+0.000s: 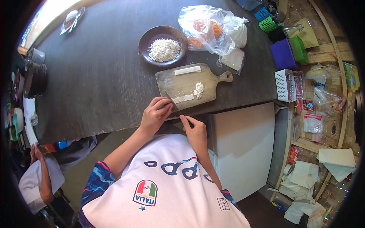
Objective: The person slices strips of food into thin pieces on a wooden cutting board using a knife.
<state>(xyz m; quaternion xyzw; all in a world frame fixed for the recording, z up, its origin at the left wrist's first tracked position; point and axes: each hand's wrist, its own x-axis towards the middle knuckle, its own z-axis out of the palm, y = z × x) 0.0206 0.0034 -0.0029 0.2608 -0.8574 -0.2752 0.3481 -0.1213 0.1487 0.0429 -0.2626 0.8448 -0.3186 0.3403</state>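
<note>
My right hand [195, 130] is closed around the handle of a thin knife [177, 106], its blade slanting up over the near edge of a wooden cutting board [165, 80]. My left hand [156, 113] has its fingers pinched at the left end of a white strip [183, 98], right beside the blade. Several small cut pieces lie along that strip. A little heap of white slivers [199, 90] sits to its right. Farther up the board rests a longer uncut white strip [187, 70]. What the strips are made of I cannot tell.
Beyond the board stands a dark bowl [145, 40] of thin white shreds [164, 50]. Plastic bags [218, 28] with orange contents and a wrapped pale block [233, 59] lie right of it. Another person's arm [45, 182] shows at lower left. A white cabinet [245, 144] stands at right.
</note>
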